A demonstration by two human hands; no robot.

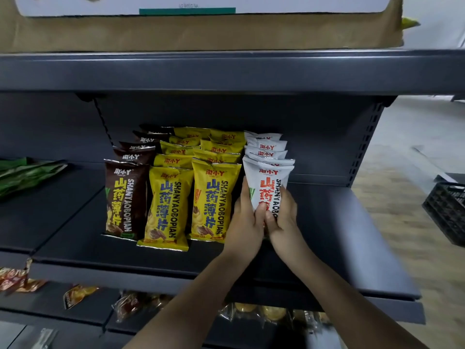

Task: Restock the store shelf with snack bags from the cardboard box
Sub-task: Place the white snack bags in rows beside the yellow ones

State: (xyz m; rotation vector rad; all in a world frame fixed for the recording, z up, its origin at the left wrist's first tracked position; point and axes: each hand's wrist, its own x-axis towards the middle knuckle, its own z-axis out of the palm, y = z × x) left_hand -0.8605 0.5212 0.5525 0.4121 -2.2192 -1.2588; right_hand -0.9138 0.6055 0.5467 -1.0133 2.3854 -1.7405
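The front white snack bag (266,183) is being gripped low by both hands, left hand (245,222) and right hand (281,219), and is best stood upright, flush against its row on the shelf (352,222).

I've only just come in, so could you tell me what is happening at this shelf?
A person is stocking snack bags on a dark metal shelf. Both hands hold the front white bag at its lower part, the left hand on its left side and the right hand on its right, at the head of the white row. Beside it stand two rows of yellow bags and a row of brown bags. A cardboard box sits on the shelf above.
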